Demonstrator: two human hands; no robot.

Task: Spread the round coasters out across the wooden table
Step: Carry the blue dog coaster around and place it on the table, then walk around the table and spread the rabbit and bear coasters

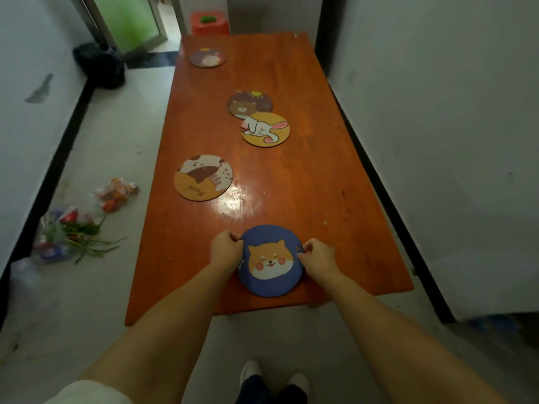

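A blue round coaster with a dog face [269, 261] lies near the front edge of the wooden table [306, 185]. My left hand [226, 249] pinches its left rim and my right hand [318, 257] pinches its right rim. Farther along lie a yellow cat coaster [203, 177] at the left, a yellow rabbit coaster [266, 129] overlapping a brown bear coaster [249, 104] in the middle, and a brown coaster [207, 57] at the far left.
The table's right side runs close to a white wall [437, 112]. A red stool [209, 23] stands past the far end. Bags with vegetables [73, 228] and a black bag [100, 65] lie on the floor to the left. My shoes [274, 377] are below the front edge.
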